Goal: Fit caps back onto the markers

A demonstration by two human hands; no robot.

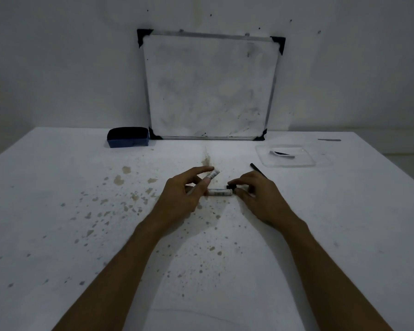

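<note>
Two white marker barrels meet at my hands over the stained white table (58, 211). My left hand (182, 194) pinches one white marker (213, 175) that points up and to the right past my fingers. A second white marker (219, 192) lies level between the hands, its left end under my left fingers. My right hand (258, 194) pinches the black end piece (231, 187) at that marker's right end. How the parts join under my fingers is hidden.
A smudged whiteboard (209, 87) leans on the wall at the table's back. A blue eraser (128, 137) sits to its left. A clear plastic tray (285, 156) lies back right, with a thin black stick (257, 169) beside my right hand.
</note>
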